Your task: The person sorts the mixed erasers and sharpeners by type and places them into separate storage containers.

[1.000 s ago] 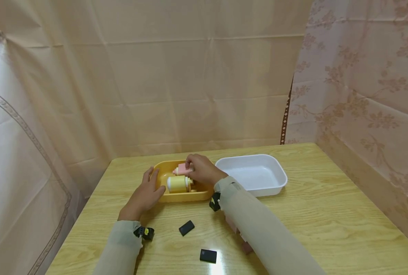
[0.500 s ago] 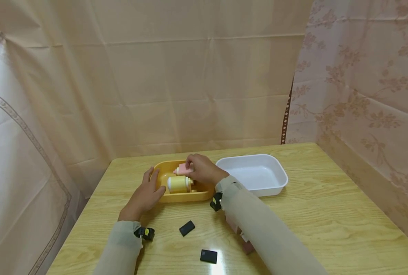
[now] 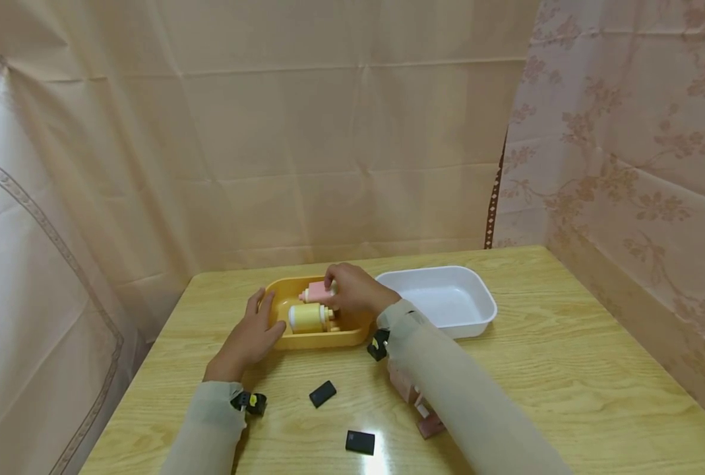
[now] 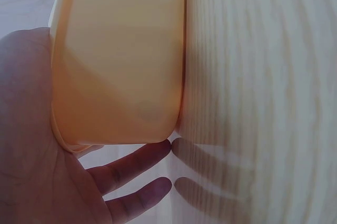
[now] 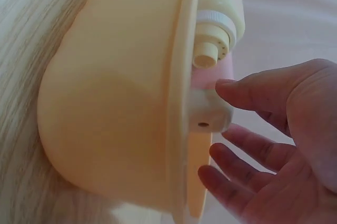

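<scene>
We see the orange tray near the middle of the wooden bench, with the white tray just beside it at 3 o'clock. Our left hand rests against the orange tray's 9 o'clock end, fingers straight and relaxed along its wall, gripping nothing; the left wrist view shows the palm flat against the tray's outer side. Our right hand reaches into the tray from 3 o'clock, and its fingertips touch the pink bottle lying at the tray's 12 o'clock side; the fingers are only loosely bent, and we cannot tell whether they actually pinch it. A yellow bottle with a white cap lies on its side just at 6 o'clock of the pink one, inside the same tray. On the bench toward 6 o'clock lie two small black blocks, apart from each other.
</scene>
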`<state>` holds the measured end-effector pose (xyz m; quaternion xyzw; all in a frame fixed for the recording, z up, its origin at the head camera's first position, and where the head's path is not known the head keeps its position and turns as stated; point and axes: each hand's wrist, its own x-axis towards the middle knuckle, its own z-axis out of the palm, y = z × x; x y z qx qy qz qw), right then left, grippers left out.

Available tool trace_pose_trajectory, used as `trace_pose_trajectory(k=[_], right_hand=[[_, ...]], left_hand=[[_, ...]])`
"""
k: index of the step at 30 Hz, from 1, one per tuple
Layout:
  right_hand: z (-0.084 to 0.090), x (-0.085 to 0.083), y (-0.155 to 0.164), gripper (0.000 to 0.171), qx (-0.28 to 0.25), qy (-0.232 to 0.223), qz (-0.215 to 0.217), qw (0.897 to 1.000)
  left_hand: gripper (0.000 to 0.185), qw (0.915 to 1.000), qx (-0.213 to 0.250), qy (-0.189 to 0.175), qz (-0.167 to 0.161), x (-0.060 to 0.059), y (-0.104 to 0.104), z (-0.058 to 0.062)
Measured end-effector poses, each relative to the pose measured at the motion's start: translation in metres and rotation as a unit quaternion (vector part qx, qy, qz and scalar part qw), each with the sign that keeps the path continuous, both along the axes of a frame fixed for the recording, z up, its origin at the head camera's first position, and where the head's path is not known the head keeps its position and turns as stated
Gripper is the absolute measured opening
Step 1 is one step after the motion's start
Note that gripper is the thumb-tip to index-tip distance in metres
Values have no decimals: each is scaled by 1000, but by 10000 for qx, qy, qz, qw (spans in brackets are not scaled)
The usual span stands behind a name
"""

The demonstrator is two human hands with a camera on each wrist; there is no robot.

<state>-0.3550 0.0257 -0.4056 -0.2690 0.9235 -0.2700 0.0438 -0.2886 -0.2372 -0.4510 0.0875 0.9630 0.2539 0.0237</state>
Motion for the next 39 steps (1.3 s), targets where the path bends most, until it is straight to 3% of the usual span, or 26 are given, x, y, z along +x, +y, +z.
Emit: trace_pose_trajectory(k=[7, 14, 22, 31, 39], right_hand=[[14, 7, 11, 31, 193, 271, 116, 9994], [27, 11, 19, 30, -79, 174, 114, 9998], [40, 18, 30, 30, -162, 427, 268, 9986], [44, 28, 33, 32, -329, 169, 104, 9993], [40, 38, 45, 29, -429, 218, -12, 9988]], left_hand=[[79, 10000, -12, 13, 24, -2, 0, -2], [79, 10000, 4, 25, 25, -2, 1, -2], [79, 10000, 54, 36, 1, -3, 2, -2], [78, 10000, 0, 37, -8, -4, -1, -3], [78, 10000, -33, 28, -21, -7, -1, -7]])
